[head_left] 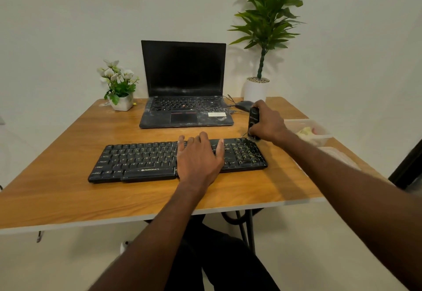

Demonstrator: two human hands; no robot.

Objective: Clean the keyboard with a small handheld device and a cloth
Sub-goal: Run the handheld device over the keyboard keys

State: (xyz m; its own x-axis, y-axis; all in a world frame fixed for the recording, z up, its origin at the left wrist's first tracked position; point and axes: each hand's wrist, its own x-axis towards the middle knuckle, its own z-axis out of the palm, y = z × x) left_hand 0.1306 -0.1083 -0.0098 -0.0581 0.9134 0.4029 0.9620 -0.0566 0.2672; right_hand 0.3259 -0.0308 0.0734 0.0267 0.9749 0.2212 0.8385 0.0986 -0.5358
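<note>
Item 1. Flower pot (122,102), white, near the tabletop's (57,176) far left corner.

Item 2. Keyboard (141,161), black, lying flat across the middle of the tabletop, nearer the front edge than the back. We noted pale specks on its right-hand keys.

Item 3. Laptop (185,98), open, screen dark, toward the far edge behind the keyboard; dusty palm rest.

Item 4. Left hand (198,158), palm down on the keyboard right of centre, fingers (203,136) straight and spread, holding nothing, pressing the board still. Forearm reached straight in from the front edge.

Item 5. Handheld device (253,122), small, black, held upright with its lower end at the keyboard's far right corner. We could not tell whether it touched the keys.

Item 6. Right hand (268,121), fingers wrapped round the device, wrist bent, forearm coming in from the right edge.

Item 7. Mouse (244,105), dark, just behind the device.

Item 8. Clear container (308,130), at the right edge, pale contents; whether these were the cloth we could not tell.

Note on the step in hand: we judged it best done by keeping the device's tip low over the key rows, working across in slow passes while the flat hand stops the board sliding.
</note>
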